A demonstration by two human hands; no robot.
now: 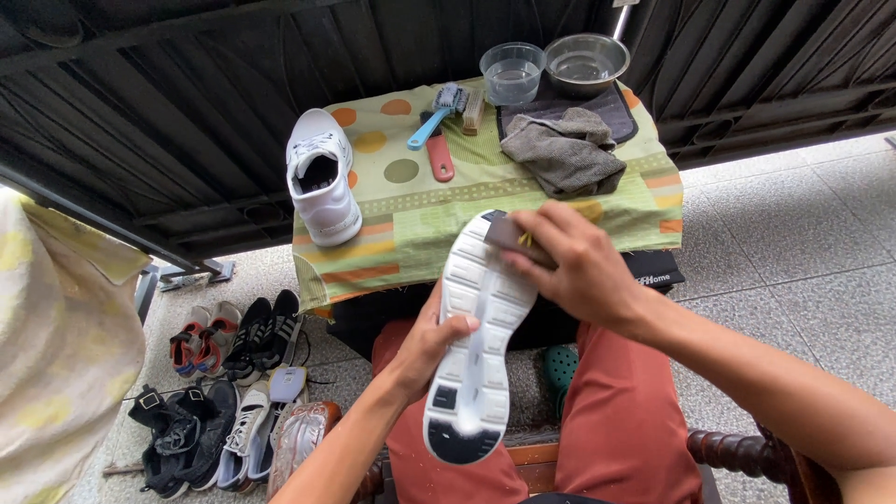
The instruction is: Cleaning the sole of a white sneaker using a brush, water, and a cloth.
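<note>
The left hand [431,345] grips a white shoe [474,341] around its middle, sole facing up, thumb hooked over the sole's edge, while the right hand [569,266] has its fingers curled around a small grey pad [509,233] pressed to the toe end of the sole. The shoe's long axis runs from about 6 o'clock at the heel to 12 o'clock at the toe, tilted slightly right; the right hand sits at the far toe end, the left nearer the heel half. At 11 o'clock from the hands a second white shoe [322,177] stands upright on a green spotted cloth [411,219] covering a small table. At 12 o'clock lie two brushes, one blue-handled [434,117] and one red-handled [439,154], plus a crumpled grey rag [565,149], one clear plastic tub [511,70] and one metal bowl [586,61]. At 8 o'clock a heap of several shoes [229,392] rests on the tiled floor
</note>
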